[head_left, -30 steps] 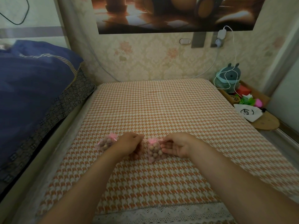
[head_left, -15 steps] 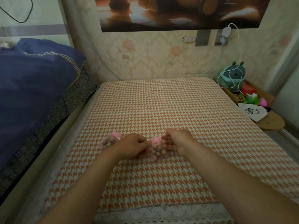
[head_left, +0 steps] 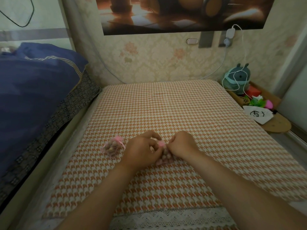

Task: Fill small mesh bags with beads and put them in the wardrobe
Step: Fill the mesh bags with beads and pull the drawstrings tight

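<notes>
Lace trim point(head_left: 171, 216): white border along the nearest edge of the bed, below the two bare forearms that reach in from the bottom of the view.
Left hand point(head_left: 141, 148): knuckles up, fingers curled inward, fingertips pinching the left side of the gathered pink neck of a bag.
Right hand point(head_left: 182, 144): back of the hand toward the camera, fingers curled under, pinching the same neck from the right; the two hands nearly touch.
Held mesh bag point(head_left: 164, 155): small sheer pouch filled with round pinkish-brown beads, lying on the bed cover between the hands, its body showing just below them and its pink neck point(head_left: 161, 143) between the fingertips.
Second mesh bag point(head_left: 113, 146): filled with the same beads, its top gathered in a pink ruffle, lying on the cover just left of the left hand, apart from it.
Houndstooth cover point(head_left: 166, 105): orange-and-white fabric over the whole bed surface.
Blue quilt point(head_left: 33, 90): heaped at far left on a neighbouring bed, with a dark patterned edge beneath it.
Wooden shelf point(head_left: 275, 125): at right, beside the bed, carrying a white sheet with a drawn mark point(head_left: 257, 113), green and pink items, and a teal plush toy point(head_left: 237, 78) draped with a white cable.
Wall: floral wallpaper point(head_left: 149, 60); a charger point(head_left: 230, 33) plugged in at upper right; a brown poster point(head_left: 182, 12) above.
</notes>
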A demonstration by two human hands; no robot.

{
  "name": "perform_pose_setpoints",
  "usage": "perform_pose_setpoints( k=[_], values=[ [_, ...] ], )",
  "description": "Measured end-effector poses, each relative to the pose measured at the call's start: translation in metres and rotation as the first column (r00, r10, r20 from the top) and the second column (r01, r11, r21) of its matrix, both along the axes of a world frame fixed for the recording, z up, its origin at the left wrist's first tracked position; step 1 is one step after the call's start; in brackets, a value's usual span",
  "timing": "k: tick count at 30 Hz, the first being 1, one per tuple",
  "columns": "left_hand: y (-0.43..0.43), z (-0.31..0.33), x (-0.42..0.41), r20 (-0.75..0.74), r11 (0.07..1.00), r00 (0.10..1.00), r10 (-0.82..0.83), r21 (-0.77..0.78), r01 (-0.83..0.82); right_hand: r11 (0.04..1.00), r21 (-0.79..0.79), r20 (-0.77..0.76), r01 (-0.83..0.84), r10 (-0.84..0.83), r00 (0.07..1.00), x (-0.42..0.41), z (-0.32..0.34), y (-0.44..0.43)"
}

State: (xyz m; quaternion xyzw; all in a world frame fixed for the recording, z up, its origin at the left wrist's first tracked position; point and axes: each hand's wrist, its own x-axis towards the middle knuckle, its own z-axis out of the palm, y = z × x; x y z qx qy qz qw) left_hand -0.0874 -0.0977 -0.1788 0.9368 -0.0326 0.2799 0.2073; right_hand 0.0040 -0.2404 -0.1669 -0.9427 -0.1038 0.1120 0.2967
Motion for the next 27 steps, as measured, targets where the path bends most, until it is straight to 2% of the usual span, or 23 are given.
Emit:
perform_pose_setpoints(
  k=[2, 4, 6, 7, 9, 11, 14, 19, 21, 24, 27],
  values=[
    [-0.004, 0.000, 0.001, -0.021, 0.999, 1.000, -0.011, -0.050, 0.010, 0.999, -0.027, -0.002, -0.033, 0.033, 0.999, 0.002, 0.001, -0.003],
    [-0.010, 0.000, 0.002, -0.056, 0.972, 0.998, -0.005, -0.233, -0.008, 0.997, -0.047, -0.018, -0.067, 0.066, 0.998, 0.006, 0.001, -0.006],
    [-0.015, 0.002, 0.005, -0.135, 0.835, 0.990, -0.039, -0.548, -0.042, 0.993, -0.082, -0.024, -0.081, 0.079, 0.997, 0.007, 0.002, -0.008],
    [-0.016, 0.003, 0.007, -0.182, 0.752, 0.981, -0.074, -0.656, -0.065, 0.992, -0.094, -0.022, -0.083, 0.081, 0.996, 0.006, 0.003, -0.009],
    [-0.016, 0.005, 0.008, -0.262, 0.667, 0.952, -0.156, -0.739, -0.094, 0.990, -0.111, -0.013, -0.089, 0.088, 0.996, 0.005, 0.003, -0.009],
    [-0.016, 0.006, 0.007, -0.306, 0.662, 0.931, -0.201, -0.743, -0.101, 0.988, -0.121, -0.003, -0.093, 0.093, 0.996, 0.002, 0.004, -0.008],
    [-0.014, 0.007, 0.005, -0.334, 0.705, 0.925, -0.180, -0.699, -0.115, 0.985, -0.135, 0.008, -0.108, 0.110, 0.994, -0.002, 0.005, -0.006],
    [-0.015, 0.005, 0.003, -0.368, 0.844, 0.928, -0.067, -0.517, -0.144, 0.965, -0.048, -0.038, -0.260, 0.258, 0.965, 0.002, 0.014, -0.019],
    [-0.015, 0.004, 0.004, -0.362, 0.839, 0.930, -0.060, -0.524, -0.150, 0.934, 0.014, -0.032, -0.356, 0.357, 0.934, 0.003, 0.018, -0.029],
    [-0.019, 0.005, 0.007, -0.353, 0.823, 0.931, -0.086, -0.553, -0.133, 0.886, 0.054, 0.065, -0.460, 0.457, 0.887, 0.002, 0.020, -0.040],
    [-0.023, 0.005, 0.009, -0.362, 0.748, 0.919, -0.155, -0.651, -0.130, 0.842, 0.019, 0.171, -0.538, 0.528, 0.832, 0.002, 0.019, -0.043]
  ],
)
